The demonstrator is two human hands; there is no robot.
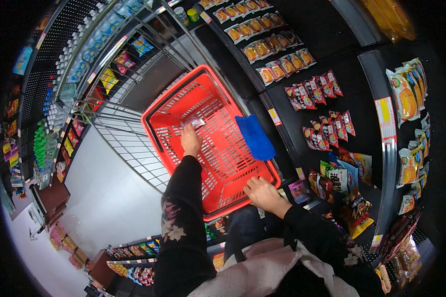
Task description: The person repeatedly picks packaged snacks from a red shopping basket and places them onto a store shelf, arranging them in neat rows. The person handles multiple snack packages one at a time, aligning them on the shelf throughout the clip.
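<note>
A red plastic shopping basket (pixel 223 137) rests on a metal wire shopping cart (pixel 133 156) in front of me. Down inside the basket, my left hand (pixel 190 141) holds a small clear plastic packet (pixel 197 123) near the far left wall; its fingertips are partly hidden. My right hand (pixel 264 193) has its fingers curled over the near right rim of the basket. A blue cloth (pixel 255 137) hangs over the basket's right rim. The black basket handle (pixel 153 130) lies folded along the left and far rim.
To the right, black shelves (pixel 258 102) bear rows of packaged bread (pixel 286 66), red snack packets (pixel 314 91) and mixed snack bags (pixel 342 178). Bottled water (pixel 96 41) fills a shelf at far left. A pale floor (pixel 93 193) lies left of the cart.
</note>
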